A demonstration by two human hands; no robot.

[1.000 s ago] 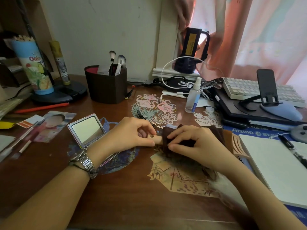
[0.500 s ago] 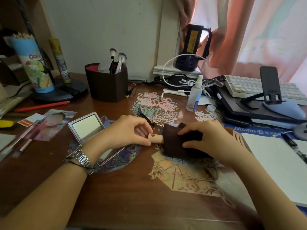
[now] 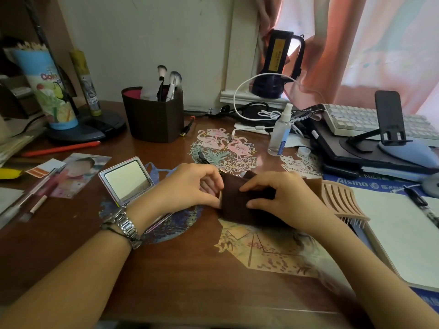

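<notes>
Right of the mirror (image 3: 127,180), the pouch (image 3: 234,204) is pinched by the right hand (image 3: 287,200), its leftward-pointing handle (image 3: 220,195) by the left hand (image 3: 187,186).

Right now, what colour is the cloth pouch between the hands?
Dark brown cloth pouch, clearest in the head view.

A dark brown cloth pouch (image 3: 234,200) lies on the bench (image 3: 178,269), pinched by my right hand (image 3: 282,200). A pale wooden tip (image 3: 220,195) (only a sliver shows) pokes from its left edge, held by my left hand (image 3: 190,188).
</notes>
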